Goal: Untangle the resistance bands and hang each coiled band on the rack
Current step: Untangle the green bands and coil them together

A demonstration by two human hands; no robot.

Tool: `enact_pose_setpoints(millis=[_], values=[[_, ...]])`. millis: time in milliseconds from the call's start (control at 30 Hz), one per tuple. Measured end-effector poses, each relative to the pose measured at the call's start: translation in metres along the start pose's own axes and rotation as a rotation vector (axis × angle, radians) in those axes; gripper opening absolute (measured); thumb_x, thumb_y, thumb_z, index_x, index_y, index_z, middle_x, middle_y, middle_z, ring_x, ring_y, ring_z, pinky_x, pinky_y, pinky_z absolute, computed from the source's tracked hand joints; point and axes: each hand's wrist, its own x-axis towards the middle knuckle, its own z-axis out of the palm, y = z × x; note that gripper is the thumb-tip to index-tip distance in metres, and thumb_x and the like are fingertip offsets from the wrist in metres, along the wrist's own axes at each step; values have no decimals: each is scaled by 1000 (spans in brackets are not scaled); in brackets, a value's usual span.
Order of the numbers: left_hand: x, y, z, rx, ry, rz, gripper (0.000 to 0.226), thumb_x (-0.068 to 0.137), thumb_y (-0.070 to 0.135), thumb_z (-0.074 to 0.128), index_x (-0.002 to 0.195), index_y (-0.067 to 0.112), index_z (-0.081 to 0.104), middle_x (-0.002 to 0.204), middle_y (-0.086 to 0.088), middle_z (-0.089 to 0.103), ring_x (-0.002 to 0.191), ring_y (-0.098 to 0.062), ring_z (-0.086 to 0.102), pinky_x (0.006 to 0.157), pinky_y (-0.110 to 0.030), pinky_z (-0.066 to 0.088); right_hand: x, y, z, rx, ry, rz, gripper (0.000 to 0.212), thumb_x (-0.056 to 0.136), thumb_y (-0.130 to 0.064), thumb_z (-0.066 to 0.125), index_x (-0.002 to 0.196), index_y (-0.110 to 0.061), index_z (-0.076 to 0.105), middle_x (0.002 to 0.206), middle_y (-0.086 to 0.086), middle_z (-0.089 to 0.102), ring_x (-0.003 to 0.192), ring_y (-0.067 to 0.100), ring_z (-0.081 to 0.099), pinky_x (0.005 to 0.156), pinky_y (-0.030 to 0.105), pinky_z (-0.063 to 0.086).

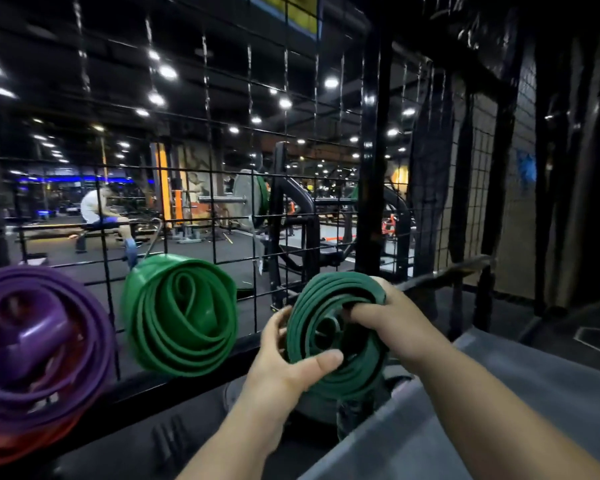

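I hold a coiled dark green resistance band (329, 344) in both hands in front of the black wire grid rack (208, 174). My left hand (284, 365) grips its lower left edge, thumb across the front. My right hand (392, 323) grips the upper right, fingers curled into the coil's middle. A wider, brighter green coiled band (181, 317) hangs on the rack to the left. Further left hangs a purple coiled band (39, 344), with a red band (25, 448) showing beneath it.
A thick black post (374, 150) stands just right of the grid. A grey surface (499, 410) lies at lower right. Beyond the grid are gym machines and a person seated on a bench (101, 213).
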Motion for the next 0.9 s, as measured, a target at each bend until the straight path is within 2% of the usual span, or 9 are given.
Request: enact_pose_setpoints(millis=[100,200,300,367,433,633,700,800,900], values=[[-5,0,16,-174,113,32,76,48,16,86,118,23,56,100,-8,74,88,-20,72,65,-26,56,18,2,1,34,-96,-29,28,67,-15,70,93,-27,70,100,16,72,98,37,68,92,62,50],[-1,6,26,-279,289,91,54,55,16,77,107,9,62,94,-13,74,86,-28,71,71,-38,58,35,-1,7,42,-154,-50,40,61,-22,73,101,-23,68,101,12,73,97,31,69,94,61,49],[8,8,33,-325,453,164,41,60,24,76,100,24,66,92,-4,74,91,-26,70,85,-47,56,55,-10,15,-54,-166,-131,42,64,-19,70,106,-18,66,104,10,72,102,30,67,96,56,49],[17,9,39,-318,556,195,30,70,29,76,96,37,64,94,4,73,95,-19,68,90,-47,53,71,-18,22,-141,-148,-186,33,68,-15,70,100,-22,67,99,4,72,98,25,67,94,52,51],[27,11,41,-323,643,201,23,83,30,71,100,39,59,98,7,70,99,-16,65,95,-47,50,84,-23,30,-215,-121,-206,27,73,-13,69,97,-27,67,93,-3,72,94,20,67,92,47,52],[56,14,40,-293,772,203,57,92,39,58,144,27,37,133,8,48,126,-17,44,110,-40,32,113,-47,49,-405,-128,-252,34,64,-37,63,98,-38,60,93,-11,69,91,13,65,89,41,53],[63,13,40,-293,805,195,60,94,39,56,147,25,33,135,7,42,125,-14,40,106,-34,30,118,-54,54,-482,-166,-298,39,64,-38,60,103,-35,60,93,-10,68,91,14,64,88,40,53],[70,16,41,-337,820,219,42,97,29,53,137,34,41,137,7,40,121,-11,40,99,-27,29,125,-62,63,-555,-233,-328,36,70,-33,62,106,-33,60,94,-8,68,91,15,64,87,39,53],[79,14,37,-346,794,180,51,99,30,48,147,22,35,129,15,30,116,0,31,96,-21,25,138,-60,72,-587,-235,-308,32,71,-34,65,103,-37,59,95,-9,67,91,16,64,87,40,53]])
